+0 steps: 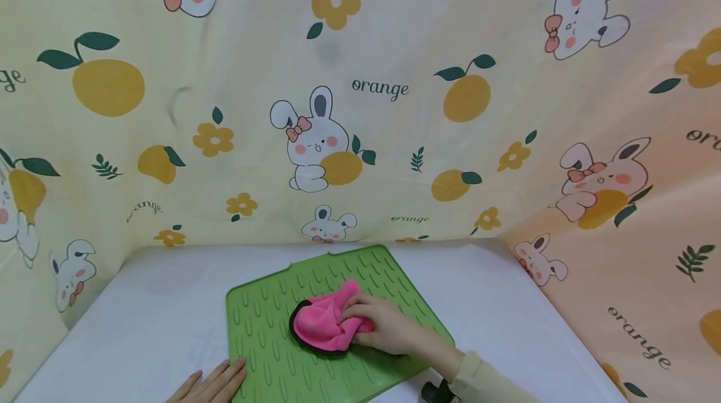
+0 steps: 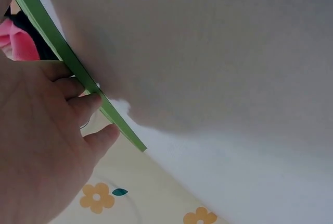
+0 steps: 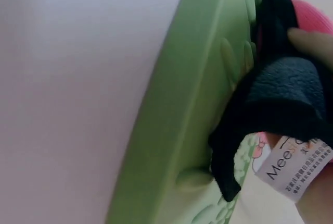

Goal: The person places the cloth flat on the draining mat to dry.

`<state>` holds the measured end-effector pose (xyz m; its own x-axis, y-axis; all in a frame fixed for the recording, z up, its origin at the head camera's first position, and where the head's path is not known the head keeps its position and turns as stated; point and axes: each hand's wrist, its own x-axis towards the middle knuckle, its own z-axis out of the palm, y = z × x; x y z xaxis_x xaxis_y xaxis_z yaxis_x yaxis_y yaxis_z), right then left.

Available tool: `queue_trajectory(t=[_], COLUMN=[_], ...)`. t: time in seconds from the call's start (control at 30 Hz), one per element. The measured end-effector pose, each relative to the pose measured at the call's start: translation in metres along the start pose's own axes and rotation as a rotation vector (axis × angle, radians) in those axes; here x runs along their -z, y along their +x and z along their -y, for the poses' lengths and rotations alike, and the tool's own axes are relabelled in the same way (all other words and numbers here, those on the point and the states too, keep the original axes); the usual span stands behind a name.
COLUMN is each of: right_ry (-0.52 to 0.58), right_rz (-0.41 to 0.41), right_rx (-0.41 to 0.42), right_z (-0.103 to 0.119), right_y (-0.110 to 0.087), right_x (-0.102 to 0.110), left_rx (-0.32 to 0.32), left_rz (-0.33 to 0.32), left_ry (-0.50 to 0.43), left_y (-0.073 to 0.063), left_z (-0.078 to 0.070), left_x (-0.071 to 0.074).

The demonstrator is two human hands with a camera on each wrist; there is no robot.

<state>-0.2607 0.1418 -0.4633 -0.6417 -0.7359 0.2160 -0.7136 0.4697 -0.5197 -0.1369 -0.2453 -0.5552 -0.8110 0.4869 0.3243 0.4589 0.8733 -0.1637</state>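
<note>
A pink cloth (image 1: 321, 321) with black edging lies bunched on a green ridged mat (image 1: 265, 346). My right hand (image 1: 388, 326) grips the cloth near the mat's middle, fingers curled into its folds. In the right wrist view the cloth's dark grey underside (image 3: 286, 81) shows, with a white printed label (image 3: 294, 169) hanging from it. At the mat's lower left edge rests my left hand (image 1: 216, 381), its fingers extended onto the rim. The left wrist view shows that hand's fingers (image 2: 78, 101) against the mat's green edge.
The mat lies askew on a white tabletop (image 1: 163, 303). A cream sheet (image 1: 388, 140) printed with rabbits and oranges stands behind and around the table. Below the right forearm, a small black object (image 1: 438, 392) is partly hidden by the sleeve.
</note>
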Motion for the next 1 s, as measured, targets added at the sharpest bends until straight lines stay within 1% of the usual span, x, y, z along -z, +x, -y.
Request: queue_trajectory(t=[0.1,0.23,0.3,0.33,0.4,0.5,0.53,0.57,0.67,0.73,0.83,0.9,0.93,1.0], right_ry=[-0.005,-0.007,-0.008,0.001,0.013,0.055,0.061,0.070,0.100,0.108,0.120,0.113,0.114,0.120], right_rz=[0.063,0.110,0.126,0.134,0.142,0.139,0.128,0.113,0.051,0.000,-0.053,-0.061,-0.052,-0.014], right_rx=[-0.016,-0.038,-0.046,-0.050,-0.061,-0.081,-0.082,-0.083,-0.057,-0.045,-0.037,-0.050,-0.053,-0.084], right_z=[0.001,0.003,0.004,0.004,0.005,0.005,0.005,0.004,0.002,0.000,-0.006,-0.011,-0.013,-0.016], right_y=[-0.004,-0.009,-0.011,-0.012,-0.014,-0.014,-0.012,-0.011,-0.002,0.006,0.023,0.036,0.042,0.055], right_x=[0.001,0.001,0.001,0.002,0.005,0.013,0.017,0.021,0.036,0.045,0.054,0.055,0.055,0.053], left_rx=[0.028,0.066,0.074,0.069,0.043,0.013,0.005,0.010,0.061,0.119,0.228,0.289,0.307,0.315], left_rz=[0.106,0.269,0.325,0.334,0.308,0.205,0.154,0.115,0.032,-0.010,-0.027,-0.018,-0.015,-0.007], left_ry=[-0.065,-0.170,-0.221,-0.242,-0.267,-0.299,-0.310,-0.326,-0.412,-0.485,-0.613,-0.713,-0.758,-0.835], left_y=[0.002,0.009,0.015,0.019,0.028,0.045,0.051,0.058,0.079,0.095,0.118,0.133,0.139,0.151], left_z=[0.001,0.002,0.002,0.003,0.003,0.002,0.001,0.000,-0.003,-0.006,-0.010,-0.011,-0.012,-0.012], left_x=[0.004,0.013,0.019,0.024,0.034,0.051,0.057,0.062,0.074,0.078,0.080,0.080,0.079,0.075])
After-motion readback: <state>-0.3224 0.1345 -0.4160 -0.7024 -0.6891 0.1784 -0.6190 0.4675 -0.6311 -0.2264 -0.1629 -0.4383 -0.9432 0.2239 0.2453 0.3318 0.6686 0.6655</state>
